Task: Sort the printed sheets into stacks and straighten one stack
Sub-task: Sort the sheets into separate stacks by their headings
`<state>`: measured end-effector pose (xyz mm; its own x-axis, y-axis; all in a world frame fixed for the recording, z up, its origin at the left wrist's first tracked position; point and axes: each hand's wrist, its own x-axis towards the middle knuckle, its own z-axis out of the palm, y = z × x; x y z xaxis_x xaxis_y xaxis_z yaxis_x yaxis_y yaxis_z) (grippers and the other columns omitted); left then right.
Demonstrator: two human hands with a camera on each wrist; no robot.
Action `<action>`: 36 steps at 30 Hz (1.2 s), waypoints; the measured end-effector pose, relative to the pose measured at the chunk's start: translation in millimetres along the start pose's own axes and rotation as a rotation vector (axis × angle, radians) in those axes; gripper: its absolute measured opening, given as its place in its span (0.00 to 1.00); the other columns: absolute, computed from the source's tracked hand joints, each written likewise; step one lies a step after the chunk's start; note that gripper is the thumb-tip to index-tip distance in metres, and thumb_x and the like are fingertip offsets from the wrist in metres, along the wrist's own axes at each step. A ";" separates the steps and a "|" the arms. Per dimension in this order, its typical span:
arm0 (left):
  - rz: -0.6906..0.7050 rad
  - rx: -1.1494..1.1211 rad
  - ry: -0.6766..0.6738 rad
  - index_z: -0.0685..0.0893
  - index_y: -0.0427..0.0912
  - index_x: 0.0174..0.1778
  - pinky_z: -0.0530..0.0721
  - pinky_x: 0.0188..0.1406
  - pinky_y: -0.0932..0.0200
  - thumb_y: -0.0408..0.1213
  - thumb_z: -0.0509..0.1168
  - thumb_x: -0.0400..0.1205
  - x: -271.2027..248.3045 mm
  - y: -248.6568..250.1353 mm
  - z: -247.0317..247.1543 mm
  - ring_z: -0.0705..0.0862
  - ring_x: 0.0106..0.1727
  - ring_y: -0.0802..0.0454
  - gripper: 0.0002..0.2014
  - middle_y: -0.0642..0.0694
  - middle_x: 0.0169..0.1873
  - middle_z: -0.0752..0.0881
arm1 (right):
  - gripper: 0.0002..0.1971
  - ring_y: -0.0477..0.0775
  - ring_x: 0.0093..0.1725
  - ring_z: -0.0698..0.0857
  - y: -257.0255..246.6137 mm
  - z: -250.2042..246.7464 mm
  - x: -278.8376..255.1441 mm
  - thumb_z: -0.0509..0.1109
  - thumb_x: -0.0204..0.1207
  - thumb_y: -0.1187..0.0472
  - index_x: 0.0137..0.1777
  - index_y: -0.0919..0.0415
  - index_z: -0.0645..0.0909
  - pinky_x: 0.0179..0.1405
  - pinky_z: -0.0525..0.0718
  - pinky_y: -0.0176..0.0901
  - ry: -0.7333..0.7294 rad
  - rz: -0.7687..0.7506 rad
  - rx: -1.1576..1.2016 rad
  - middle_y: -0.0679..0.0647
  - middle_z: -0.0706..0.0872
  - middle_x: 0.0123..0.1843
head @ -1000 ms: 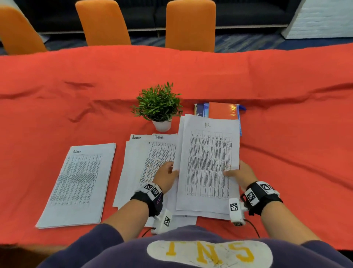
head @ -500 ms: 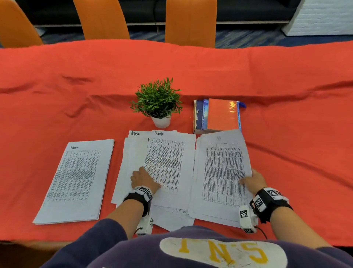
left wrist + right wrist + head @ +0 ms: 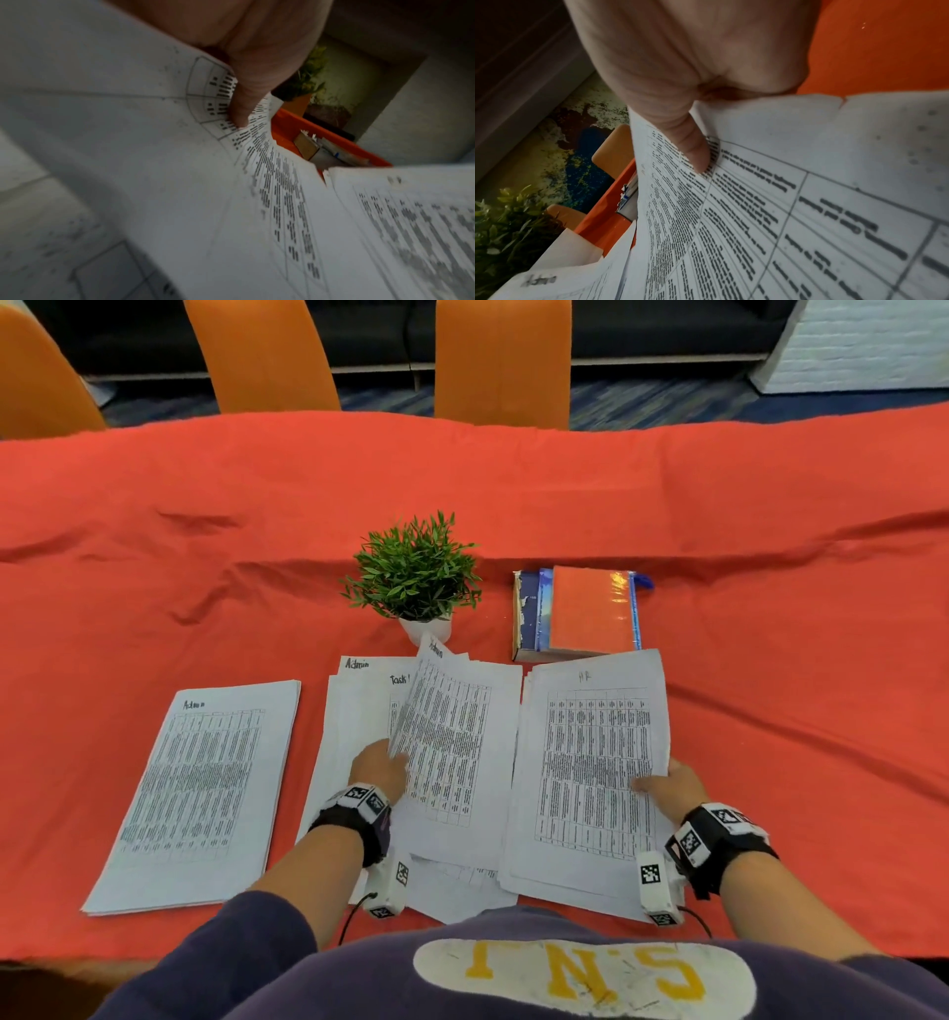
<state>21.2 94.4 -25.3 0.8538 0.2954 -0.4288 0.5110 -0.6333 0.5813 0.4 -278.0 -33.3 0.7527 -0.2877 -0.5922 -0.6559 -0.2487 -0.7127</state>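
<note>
- My left hand is pinching the lifted top sheet of the middle pile, thumb on its print.
- My right hand is gripping the right stack at its edge, lower right of frame.
- A third stack is lying flat at lower left on the red worktop.
- A potted plant and books are sitting just above the papers.

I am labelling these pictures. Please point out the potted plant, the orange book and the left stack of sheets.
potted plant (image 3: pixel 415 572), head view, on its green leaves.
orange book (image 3: pixel 590 608), head view, middle of its cover.
left stack of sheets (image 3: pixel 197 793), head view, middle of the top sheet.
</note>
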 end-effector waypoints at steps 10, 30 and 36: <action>0.078 -0.344 -0.123 0.81 0.44 0.62 0.76 0.57 0.57 0.42 0.65 0.83 -27.8 9.1 -28.0 0.83 0.60 0.48 0.12 0.51 0.54 0.84 | 0.24 0.60 0.58 0.84 -3.6 -31.6 3.7 0.75 0.71 0.72 0.68 0.62 0.79 0.66 0.78 0.56 0.001 -0.054 0.109 0.58 0.86 0.63; 0.099 -0.216 -0.294 0.60 0.43 0.80 0.71 0.70 0.53 0.32 0.73 0.77 -48.4 43.9 42.8 0.72 0.75 0.44 0.38 0.42 0.78 0.67 | 0.19 0.55 0.54 0.88 -26.7 35.2 -19.0 0.71 0.77 0.66 0.68 0.65 0.79 0.56 0.84 0.50 -0.226 -0.050 0.300 0.60 0.87 0.62; 0.006 -0.042 -0.010 0.68 0.42 0.68 0.80 0.58 0.50 0.36 0.76 0.73 -27.5 14.2 35.2 0.79 0.59 0.44 0.31 0.39 0.63 0.78 | 0.22 0.63 0.57 0.84 -13.5 38.0 -8.7 0.70 0.71 0.78 0.66 0.69 0.78 0.63 0.80 0.56 -0.044 -0.070 0.046 0.65 0.86 0.60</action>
<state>1.5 52.1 -29.5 0.8561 0.2842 -0.4316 0.5094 -0.6043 0.6126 4.9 -236.9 -32.8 0.7989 -0.2295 -0.5559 -0.5992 -0.2238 -0.7687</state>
